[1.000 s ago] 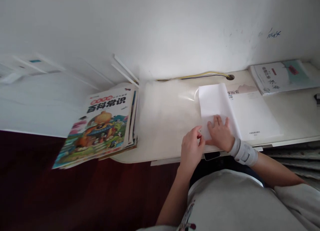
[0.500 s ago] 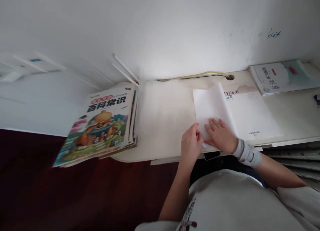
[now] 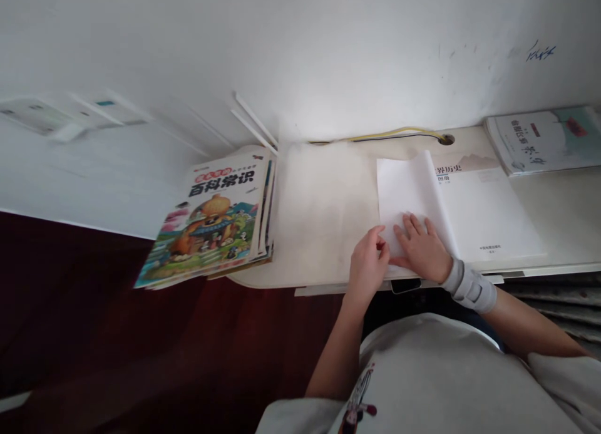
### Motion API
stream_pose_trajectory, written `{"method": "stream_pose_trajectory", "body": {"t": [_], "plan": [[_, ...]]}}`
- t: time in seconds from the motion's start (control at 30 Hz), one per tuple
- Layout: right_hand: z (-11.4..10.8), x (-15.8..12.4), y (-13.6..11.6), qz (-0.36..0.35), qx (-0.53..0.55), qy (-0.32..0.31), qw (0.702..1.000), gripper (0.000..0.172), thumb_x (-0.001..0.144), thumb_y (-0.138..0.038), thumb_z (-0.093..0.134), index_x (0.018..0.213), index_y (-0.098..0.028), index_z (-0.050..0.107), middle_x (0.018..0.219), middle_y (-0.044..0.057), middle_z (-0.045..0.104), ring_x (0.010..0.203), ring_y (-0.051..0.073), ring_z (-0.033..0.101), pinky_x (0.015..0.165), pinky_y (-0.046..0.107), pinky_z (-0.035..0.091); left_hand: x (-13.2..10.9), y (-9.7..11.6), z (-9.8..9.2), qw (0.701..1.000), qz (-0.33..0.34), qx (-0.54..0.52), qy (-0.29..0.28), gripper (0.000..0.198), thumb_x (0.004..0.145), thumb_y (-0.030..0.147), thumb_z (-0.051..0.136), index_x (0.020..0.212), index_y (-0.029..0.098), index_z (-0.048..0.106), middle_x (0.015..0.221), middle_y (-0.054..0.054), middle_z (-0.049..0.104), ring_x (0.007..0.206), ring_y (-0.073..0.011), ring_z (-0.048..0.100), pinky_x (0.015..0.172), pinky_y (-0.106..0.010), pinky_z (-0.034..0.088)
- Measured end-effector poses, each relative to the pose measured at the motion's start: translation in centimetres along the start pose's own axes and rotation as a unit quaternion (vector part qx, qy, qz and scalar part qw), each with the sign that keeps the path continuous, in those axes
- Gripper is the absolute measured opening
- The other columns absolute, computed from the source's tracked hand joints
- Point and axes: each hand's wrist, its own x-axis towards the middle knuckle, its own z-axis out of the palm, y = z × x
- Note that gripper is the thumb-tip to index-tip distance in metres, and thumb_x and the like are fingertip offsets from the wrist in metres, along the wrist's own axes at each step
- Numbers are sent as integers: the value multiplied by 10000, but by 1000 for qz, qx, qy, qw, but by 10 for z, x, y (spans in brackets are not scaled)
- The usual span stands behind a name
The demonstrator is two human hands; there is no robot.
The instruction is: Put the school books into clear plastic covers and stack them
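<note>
A white paper sheet (image 3: 404, 183) lies folded over the left part of a pale book (image 3: 493, 215), whose cover shows Chinese print and a faint mountain picture. My right hand (image 3: 425, 252) rests flat on the sheet near its lower end, fingers spread, with a grey band around the wrist. Beside it, my left hand (image 3: 369, 262) is at the sheet's lower left edge with its fingers curled. Whether the paper's edge is between those fingers is hidden.
A stack of colourful books (image 3: 211, 221) overhangs the white desk's (image 3: 319, 215) left end. Another pile of books (image 3: 539, 139) lies at the back right. Yellow and black cables (image 3: 385, 135) run along the wall into a cable hole (image 3: 446, 139). A dark phone-like object (image 3: 406, 285) shows below the front edge.
The view has shifted, so the desk and books appear a little further right and higher. My hands keep nearly the same places on the sheet.
</note>
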Motion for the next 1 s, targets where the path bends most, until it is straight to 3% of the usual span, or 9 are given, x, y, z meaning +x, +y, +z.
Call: {"method": "stream_pose_trajectory", "body": {"t": [0.2,0.3,0.47,0.53,0.63,0.77,0.87,0.93,1.0], "plan": [[-2,-7,10,-60,7,-11,998,602,876,-463,500,1341,-84,451,1404,244,405,1312,323,373,1053,501,287,1,-5,7,999,20,44,1,354,818,111,475,1166,167,513,827,-15,602,768,-136,584,785,-306,485],[-6,-6,15,-84,3,-16,996,609,860,-454,532,1324,-65,466,1396,253,410,1297,330,392,1046,494,302,-2,-3,8,993,56,107,4,346,810,108,488,1148,166,538,920,-56,605,882,-177,570,853,-357,465],[-26,29,52,-152,36,-49,986,483,904,-422,460,1276,-122,525,1305,179,541,1180,258,525,977,400,397,-6,2,9,971,96,216,-40,252,818,127,506,1031,195,623,1148,-90,581,1059,-239,514,887,-405,436],[-32,58,78,-114,34,-14,993,458,920,-402,420,1287,-146,517,1370,162,482,1259,276,444,1023,461,339,-7,1,9,967,98,231,-48,253,825,123,500,1030,202,625,1133,-83,593,1062,-235,515,877,-398,439],[-26,104,117,14,46,38,998,487,886,-414,472,1293,-150,516,1474,166,330,1361,346,265,1052,578,241,-6,-1,8,961,106,252,-52,248,825,117,502,1027,191,624,1123,-87,605,1049,-241,528,861,-403,449],[4,136,146,105,191,121,968,594,881,-480,428,1332,-96,458,1426,208,388,1358,296,294,1064,507,292,-7,6,12,952,128,274,-45,251,856,136,475,1062,172,612,1195,-119,589,1104,-251,526,909,-423,437],[26,138,148,116,260,187,940,641,876,-543,379,1325,-92,456,1393,211,429,1342,265,332,1069,486,301,-8,27,27,937,219,263,-70,407,903,354,457,1259,161,500,1362,-159,474,1269,-277,416,1010,-457,367],[35,135,148,111,283,207,930,651,861,-571,385,1319,-117,466,1403,198,421,1342,258,334,1068,491,300,-8,44,38,909,310,254,-115,615,867,539,444,1354,165,399,1453,-165,361,1357,-308,290,1062,-496,295],[37,132,149,107,305,210,923,639,853,-577,394,1324,-152,466,1418,176,411,1348,250,326,1067,501,299,-5,58,47,878,373,259,-151,668,852,579,438,1378,175,362,1489,-159,301,1391,-318,209,1085,-517,245]]}}
